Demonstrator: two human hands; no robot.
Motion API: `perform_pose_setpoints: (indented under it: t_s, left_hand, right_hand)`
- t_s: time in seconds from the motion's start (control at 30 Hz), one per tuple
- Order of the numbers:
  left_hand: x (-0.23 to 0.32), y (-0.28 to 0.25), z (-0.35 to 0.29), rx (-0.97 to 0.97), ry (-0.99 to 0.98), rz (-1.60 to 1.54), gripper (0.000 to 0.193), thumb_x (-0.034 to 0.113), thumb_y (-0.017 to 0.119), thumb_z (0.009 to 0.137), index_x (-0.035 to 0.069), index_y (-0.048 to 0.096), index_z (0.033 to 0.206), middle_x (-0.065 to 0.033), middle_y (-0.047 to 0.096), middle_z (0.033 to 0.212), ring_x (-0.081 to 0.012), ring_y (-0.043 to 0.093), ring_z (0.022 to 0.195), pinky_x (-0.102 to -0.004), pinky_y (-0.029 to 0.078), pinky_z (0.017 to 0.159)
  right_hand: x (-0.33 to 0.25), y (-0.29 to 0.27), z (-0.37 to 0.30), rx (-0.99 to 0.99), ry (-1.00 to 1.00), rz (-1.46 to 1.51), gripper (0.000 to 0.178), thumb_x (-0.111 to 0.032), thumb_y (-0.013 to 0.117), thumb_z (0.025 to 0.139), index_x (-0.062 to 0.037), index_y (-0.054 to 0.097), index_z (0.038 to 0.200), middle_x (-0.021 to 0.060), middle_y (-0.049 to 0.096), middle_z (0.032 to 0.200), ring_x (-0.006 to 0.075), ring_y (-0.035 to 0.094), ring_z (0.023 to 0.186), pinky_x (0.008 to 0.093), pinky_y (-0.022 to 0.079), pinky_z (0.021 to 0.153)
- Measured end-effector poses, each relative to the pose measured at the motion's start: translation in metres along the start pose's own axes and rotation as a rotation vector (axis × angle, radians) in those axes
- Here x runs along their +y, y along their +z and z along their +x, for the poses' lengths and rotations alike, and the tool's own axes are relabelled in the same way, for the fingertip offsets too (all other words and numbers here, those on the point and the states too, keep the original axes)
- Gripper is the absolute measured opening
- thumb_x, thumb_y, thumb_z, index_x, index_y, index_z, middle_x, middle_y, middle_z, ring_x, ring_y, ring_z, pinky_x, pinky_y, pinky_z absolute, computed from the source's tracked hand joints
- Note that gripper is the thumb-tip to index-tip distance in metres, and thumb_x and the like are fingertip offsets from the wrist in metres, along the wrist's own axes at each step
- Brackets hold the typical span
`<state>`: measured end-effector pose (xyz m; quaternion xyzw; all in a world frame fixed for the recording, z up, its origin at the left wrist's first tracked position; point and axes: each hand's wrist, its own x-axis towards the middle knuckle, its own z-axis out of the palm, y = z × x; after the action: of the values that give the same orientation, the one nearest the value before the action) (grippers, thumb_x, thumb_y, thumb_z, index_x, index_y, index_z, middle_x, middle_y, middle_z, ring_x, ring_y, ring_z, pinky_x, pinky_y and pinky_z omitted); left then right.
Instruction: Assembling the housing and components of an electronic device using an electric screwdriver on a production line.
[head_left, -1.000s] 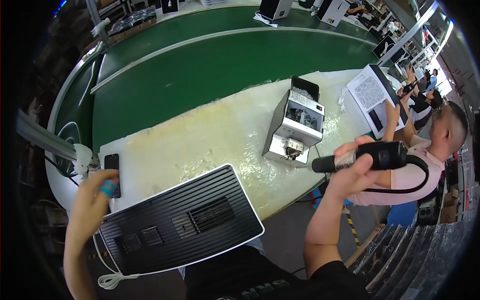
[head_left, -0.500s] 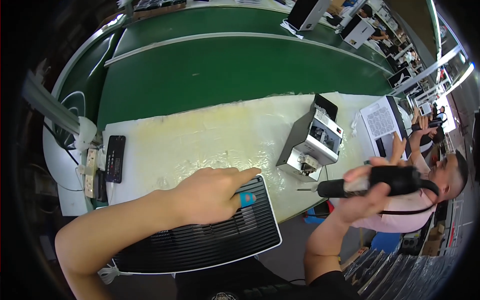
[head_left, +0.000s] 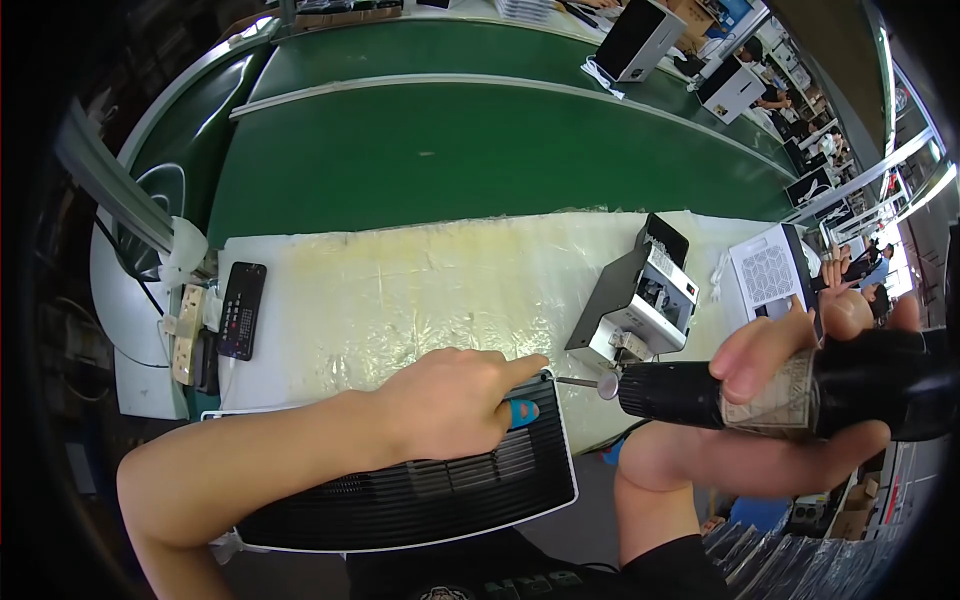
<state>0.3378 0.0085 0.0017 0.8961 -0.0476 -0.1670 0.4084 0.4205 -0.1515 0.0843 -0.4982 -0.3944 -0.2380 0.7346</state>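
Observation:
My left hand lies on a black slatted panel with a white rim, in front of me at the bench's near edge. Its index finger stretches to the panel's far right corner, and the thumb, wrapped in a blue bandage, sits apart below it. The other fingers are mostly hidden, and I see nothing held. My right hand grips a black electric screwdriver, held sideways. Its thin bit points left, its tip at that same corner beside my index fingertip; a screw there is too small to make out.
A small opened appliance stands beyond the corner on the film-covered bench. At the left are a remote control and a power strip. A white honeycomb-patterned unit stands at the right near another person's hand. A green conveyor belt runs behind.
The screwdriver has come nearer and its bit has moved to the panel's corner. My left index finger stays at that corner. The whole view has shifted slightly.

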Motion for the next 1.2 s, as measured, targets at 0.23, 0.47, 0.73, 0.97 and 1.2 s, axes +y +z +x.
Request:
perform_pose_setpoints:
  t_s: [0.23, 0.47, 0.73, 0.97, 1.2]
  left_hand:
    - [-0.002, 0.002, -0.001, 0.05, 0.03, 0.002, 0.049, 0.019, 0.055, 0.086, 0.004, 0.048, 0.133, -0.0236, 0.064, 0.091, -0.0415, 0.062, 0.087, -0.0487, 0.049, 0.079]
    - [-0.001, 0.0, -0.002, 0.014, -0.012, 0.018, 0.051, 0.023, 0.057, 0.087, 0.005, 0.048, 0.133, -0.022, 0.063, 0.091, -0.0412, 0.061, 0.086, -0.0491, 0.049, 0.078]
    - [-0.001, 0.003, -0.001, 0.06, 0.024, 0.041, 0.049, 0.015, 0.05, 0.084, 0.003, 0.048, 0.131, -0.025, 0.065, 0.091, -0.041, 0.064, 0.085, -0.0481, 0.051, 0.078]
    - [0.002, 0.002, -0.001, 0.059, 0.014, 0.037, 0.049, 0.016, 0.05, 0.084, 0.004, 0.048, 0.132, -0.0242, 0.065, 0.092, -0.041, 0.063, 0.087, -0.0481, 0.05, 0.079]
    - [0.003, 0.0, -0.005, 0.071, 0.026, 0.043, 0.048, 0.021, 0.052, 0.087, 0.003, 0.048, 0.132, -0.0242, 0.064, 0.091, -0.0407, 0.064, 0.086, -0.0476, 0.051, 0.078]
  right_hand:
    - [0.016, 0.002, -0.004, -0.076, 0.089, 0.007, 0.07, -0.049, 0.039, 0.098, 0.0037, 0.022, 0.141, 0.0168, 0.054, 0.108, 0.0159, 0.047, 0.049, 0.0293, 0.042, 0.042]
    - [0.018, 0.008, -0.008, -0.216, 0.076, -0.104, 0.068, -0.045, 0.04, 0.099, 0.001, 0.018, 0.144, 0.021, 0.053, 0.115, 0.0218, 0.052, 0.051, 0.0351, 0.047, 0.045]
    - [0.015, 0.01, -0.004, -0.184, 0.056, -0.141, 0.068, -0.046, 0.041, 0.098, 0.0002, 0.019, 0.143, 0.0229, 0.053, 0.113, 0.022, 0.053, 0.05, 0.0346, 0.048, 0.045]
    - [0.013, 0.008, -0.001, -0.108, 0.033, -0.134, 0.068, -0.048, 0.042, 0.097, 0.0001, 0.021, 0.141, 0.0238, 0.054, 0.109, 0.02, 0.051, 0.048, 0.0316, 0.047, 0.044]
    - [0.012, 0.008, 0.001, -0.03, 0.036, -0.152, 0.069, -0.05, 0.044, 0.096, -0.0001, 0.024, 0.139, 0.0247, 0.054, 0.104, 0.0179, 0.049, 0.047, 0.0286, 0.046, 0.043]
